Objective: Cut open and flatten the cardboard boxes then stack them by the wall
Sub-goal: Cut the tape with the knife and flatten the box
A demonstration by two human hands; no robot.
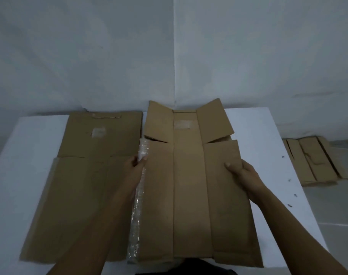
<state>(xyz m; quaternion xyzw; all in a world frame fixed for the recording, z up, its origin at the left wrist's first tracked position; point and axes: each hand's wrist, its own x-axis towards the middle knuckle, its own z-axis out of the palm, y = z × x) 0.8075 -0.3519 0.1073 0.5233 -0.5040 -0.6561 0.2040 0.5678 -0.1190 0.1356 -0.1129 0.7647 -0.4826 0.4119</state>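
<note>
A flattened brown cardboard box [189, 185] lies spread in front of me on the white table [20, 147], its far flaps angled up near the wall. Clear tape [138, 205] hangs along its left edge. My left hand [135, 167] grips that taped left edge, thumb on top. My right hand [242, 173] grips the box's right edge, thumb pressed on the right panel. A second flattened box [86, 171] lies flat on the table to the left, partly under my left forearm.
A grey-white wall [109, 56] rises just behind the table, with a corner at centre. On the floor to the right lies a stack of flattened cardboard [316, 161]. The table's right edge runs diagonally past my right arm.
</note>
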